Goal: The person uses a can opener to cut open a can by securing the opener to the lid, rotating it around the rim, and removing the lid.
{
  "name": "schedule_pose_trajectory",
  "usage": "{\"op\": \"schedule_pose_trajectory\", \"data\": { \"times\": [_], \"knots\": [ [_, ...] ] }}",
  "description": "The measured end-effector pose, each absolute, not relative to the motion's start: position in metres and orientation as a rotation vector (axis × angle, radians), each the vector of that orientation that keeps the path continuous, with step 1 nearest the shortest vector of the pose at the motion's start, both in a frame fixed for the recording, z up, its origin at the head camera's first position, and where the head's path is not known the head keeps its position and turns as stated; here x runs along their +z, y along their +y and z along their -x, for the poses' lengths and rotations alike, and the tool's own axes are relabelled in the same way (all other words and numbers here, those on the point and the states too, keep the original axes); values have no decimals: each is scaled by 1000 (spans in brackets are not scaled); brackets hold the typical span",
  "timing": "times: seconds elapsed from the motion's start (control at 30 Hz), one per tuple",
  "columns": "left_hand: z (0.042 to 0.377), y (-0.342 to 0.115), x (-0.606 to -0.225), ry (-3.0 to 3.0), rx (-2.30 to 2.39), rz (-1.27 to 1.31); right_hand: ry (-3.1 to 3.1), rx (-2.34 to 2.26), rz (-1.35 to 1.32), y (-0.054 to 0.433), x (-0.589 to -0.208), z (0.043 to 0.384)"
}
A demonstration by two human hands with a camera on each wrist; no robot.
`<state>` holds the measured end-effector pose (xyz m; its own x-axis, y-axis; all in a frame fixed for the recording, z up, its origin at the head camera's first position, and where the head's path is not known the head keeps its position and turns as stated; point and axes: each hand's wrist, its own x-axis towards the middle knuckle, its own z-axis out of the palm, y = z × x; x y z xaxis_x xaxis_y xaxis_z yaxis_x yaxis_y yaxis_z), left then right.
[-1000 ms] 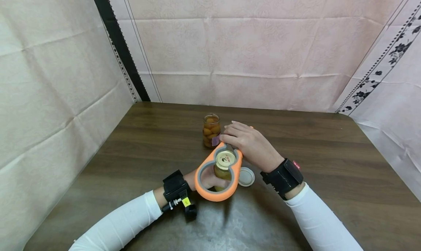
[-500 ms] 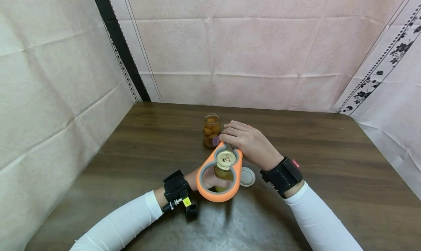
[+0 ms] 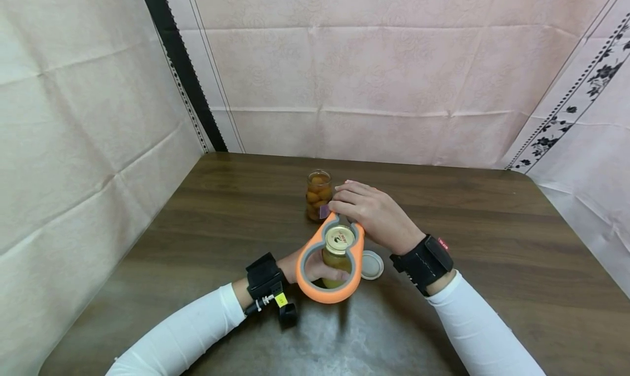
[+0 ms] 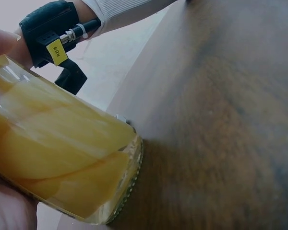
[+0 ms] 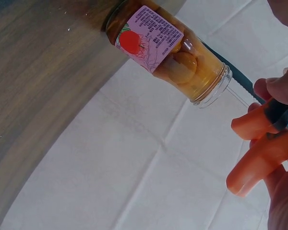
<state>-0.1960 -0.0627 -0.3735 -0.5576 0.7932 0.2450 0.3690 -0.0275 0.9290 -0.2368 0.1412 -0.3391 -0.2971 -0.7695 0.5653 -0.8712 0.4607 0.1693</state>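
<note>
A jar opener (image 3: pixel 326 296), orange with a grey inner lining, sits around the gold lid (image 3: pixel 339 238) of a glass jar. Yellow fruit pieces fill this jar (image 4: pixel 62 143), which my left hand (image 3: pixel 316 267) grips around its side; part of that hand shows through the opener's larger loop. My right hand (image 3: pixel 371 214) holds the opener's two handles (image 5: pixel 261 163) together at their far end. In the left wrist view the jar's base is right at the tabletop. The opener's loop hides some of the left hand in the head view.
Behind the opener stands a lidless glass jar (image 3: pixel 319 194) of round amber fruit, bearing a pink label (image 5: pixel 150 38), close to my right fingertips. A loose pale lid (image 3: pixel 372 265) lies on the wooden table (image 3: pixel 467 228) right of the gripped jar. Pale cloth (image 3: pixel 374 80) hangs behind.
Hands, opener and jars shift slightly rightward in the head view along with the background. Both hands keep their holds, and the opener stays around the lid.
</note>
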Motion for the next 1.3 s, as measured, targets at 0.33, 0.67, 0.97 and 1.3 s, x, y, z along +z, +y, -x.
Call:
{"op": "schedule_pose_trajectory", "data": {
  "times": [0.33, 0.67, 0.97, 1.3],
  "knots": [
    [208, -63, -388, 1872, 1665, -1256, -2120, 290, -1378, 140, -342, 241],
    [211, -62, -390, 1836, 1666, -1324, -2105, 326, -1427, 138, -346, 247],
    [212, -59, -388, 1738, 1682, -1335, -2087, 366, -1450, 136, -347, 248],
    [212, -59, -392, 1685, 1728, -1322, -2073, 437, -1460, 135, -352, 252]
  ]
}}
